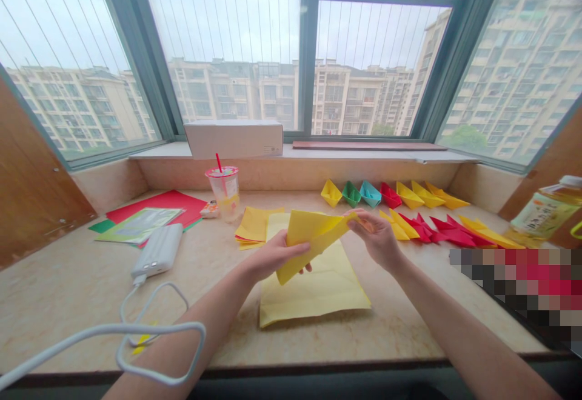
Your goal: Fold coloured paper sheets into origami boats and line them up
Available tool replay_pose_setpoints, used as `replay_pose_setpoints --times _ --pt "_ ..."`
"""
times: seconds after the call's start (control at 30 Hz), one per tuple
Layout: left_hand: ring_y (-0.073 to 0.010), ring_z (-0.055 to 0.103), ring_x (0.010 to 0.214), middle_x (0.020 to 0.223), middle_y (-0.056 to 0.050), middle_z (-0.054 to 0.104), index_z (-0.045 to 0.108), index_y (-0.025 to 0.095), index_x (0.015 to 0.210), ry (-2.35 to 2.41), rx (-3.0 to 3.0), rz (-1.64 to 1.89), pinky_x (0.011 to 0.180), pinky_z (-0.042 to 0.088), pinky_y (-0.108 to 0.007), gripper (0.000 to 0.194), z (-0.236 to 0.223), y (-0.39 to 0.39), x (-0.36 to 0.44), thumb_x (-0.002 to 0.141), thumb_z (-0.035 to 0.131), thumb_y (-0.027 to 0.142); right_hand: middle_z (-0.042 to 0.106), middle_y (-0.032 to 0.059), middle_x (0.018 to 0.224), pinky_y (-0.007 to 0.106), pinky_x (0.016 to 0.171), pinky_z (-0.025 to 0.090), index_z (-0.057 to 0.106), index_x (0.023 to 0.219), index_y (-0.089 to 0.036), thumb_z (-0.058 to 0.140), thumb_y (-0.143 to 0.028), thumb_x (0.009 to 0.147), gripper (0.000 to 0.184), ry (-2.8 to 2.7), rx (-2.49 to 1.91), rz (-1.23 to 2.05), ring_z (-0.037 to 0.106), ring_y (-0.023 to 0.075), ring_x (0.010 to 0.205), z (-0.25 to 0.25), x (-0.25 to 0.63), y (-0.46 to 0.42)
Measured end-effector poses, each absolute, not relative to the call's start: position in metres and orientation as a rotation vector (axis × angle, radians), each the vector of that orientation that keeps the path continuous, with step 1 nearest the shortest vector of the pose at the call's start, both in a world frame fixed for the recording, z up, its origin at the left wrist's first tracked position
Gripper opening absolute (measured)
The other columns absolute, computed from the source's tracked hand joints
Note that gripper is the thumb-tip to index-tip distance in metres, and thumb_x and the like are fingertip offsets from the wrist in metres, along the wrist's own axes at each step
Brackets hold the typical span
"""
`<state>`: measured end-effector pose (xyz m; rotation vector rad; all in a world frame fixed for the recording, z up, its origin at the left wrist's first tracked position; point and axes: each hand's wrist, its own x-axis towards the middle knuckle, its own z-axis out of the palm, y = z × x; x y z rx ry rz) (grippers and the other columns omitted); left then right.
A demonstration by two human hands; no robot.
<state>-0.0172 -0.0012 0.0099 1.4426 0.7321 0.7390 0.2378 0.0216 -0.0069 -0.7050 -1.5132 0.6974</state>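
Note:
Between my hands, above the counter, is a folded piece of yellow paper [313,236]. My left hand [284,256] grips its lower left side, thumb on the front face and fingers behind. My right hand [373,236] pinches the narrow upper right corner between thumb and fingers. Beneath them lies a pale yellow paper sheet [318,303], flat on the counter [218,333]. A stack of yellow-orange paper [254,224] sits just left of it. Behind my right hand stands a row of folded paper boats, among them a green boat [351,194] and a red boat [390,195].
At the left are red paper sheets [182,203], a white power bank [158,250] and its white cable [159,328], which loops near my left forearm. A plastic cup [224,194] with a straw stands behind. More folded red paper [459,230] and a bottle [543,212] are at the right.

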Motion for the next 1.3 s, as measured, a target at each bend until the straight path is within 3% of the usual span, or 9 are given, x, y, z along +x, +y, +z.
replay_pose_setpoints --times 0.1,0.23,0.37,0.6,0.8,0.93,1.1,1.3 --pt "-0.0172 0.069 0.063 0.102 -0.015 0.070 0.064 0.011 0.109 0.658 1.440 0.680 0.053 0.053 -0.026 0.045 0.013 -0.003 -0.019 0.081 0.070 0.046 0.070 0.0042 0.096 0.034 0.076 0.056 0.076 0.088 -0.026 0.072 -0.035 0.083 0.011 -1.544 -0.652 0.679 0.065 0.0200 0.091 -0.007 0.241 0.022" --pt "-0.0186 0.070 0.063 0.083 -0.010 0.070 0.063 0.011 0.109 0.721 1.415 0.715 0.053 0.054 -0.025 0.046 0.011 -0.001 -0.020 0.079 0.073 0.045 0.071 0.0048 0.105 0.033 0.063 0.057 0.077 0.092 -0.028 0.069 -0.035 0.086 0.012 -1.533 -0.581 0.785 0.066 0.0167 0.074 -0.007 0.243 0.020" --pt "-0.0191 0.070 0.062 0.080 -0.008 0.070 0.063 0.011 0.108 0.768 1.402 0.709 0.052 0.055 -0.025 0.047 0.009 0.004 -0.022 0.077 0.075 0.044 0.071 0.0083 0.112 0.034 0.062 0.057 0.077 0.093 -0.024 0.067 -0.042 0.087 0.021 -1.551 -0.624 0.924 0.065 0.0141 0.063 -0.007 0.246 0.020" --pt "-0.0195 0.071 0.062 0.080 -0.009 0.070 0.064 0.012 0.105 0.754 1.437 0.650 0.048 0.053 -0.023 0.044 0.009 0.006 -0.027 0.077 0.075 0.043 0.073 0.0098 0.111 0.041 0.089 0.056 0.077 0.100 -0.021 0.072 -0.044 0.082 0.029 -1.576 -0.693 1.282 0.069 0.0230 0.097 -0.003 0.257 0.022" --pt "-0.0190 0.071 0.061 0.085 -0.010 0.071 0.065 0.012 0.107 0.758 1.465 0.671 0.050 0.054 -0.023 0.045 0.006 0.005 -0.026 0.077 0.074 0.045 0.074 0.0098 0.106 0.039 0.080 0.061 0.076 0.102 -0.017 0.071 -0.045 0.083 0.034 -1.577 -0.796 1.473 0.069 0.0233 0.098 0.004 0.263 0.018" --pt "-0.0191 0.071 0.061 0.086 -0.012 0.072 0.065 0.011 0.107 0.778 1.476 0.651 0.049 0.053 -0.022 0.046 0.006 0.006 -0.027 0.077 0.075 0.044 0.074 0.0094 0.105 0.040 0.087 0.059 0.076 0.102 -0.016 0.071 -0.045 0.082 0.035 -1.629 -0.801 1.530 0.069 0.0231 0.100 0.005 0.266 0.018" --pt "-0.0189 0.071 0.061 0.087 -0.011 0.072 0.064 0.012 0.108 0.816 1.463 0.643 0.049 0.052 -0.022 0.047 0.008 0.006 -0.027 0.078 0.073 0.047 0.076 0.0085 0.100 0.041 0.096 0.054 0.077 0.103 -0.017 0.069 -0.047 0.083 0.036 -1.736 -0.823 1.491 0.069 0.0224 0.100 0.000 0.267 0.023" --pt "-0.0199 0.072 0.067 0.086 -0.013 0.073 0.065 0.010 0.107 0.832 1.387 0.740 0.056 0.054 -0.024 0.048 0.008 0.010 -0.025 0.082 0.067 0.052 0.078 0.0083 0.089 0.039 0.080 0.058 0.079 0.094 -0.018 0.073 -0.054 0.076 0.040 -1.687 -0.956 1.114 0.071 0.0211 0.078 -0.006 0.265 0.032"
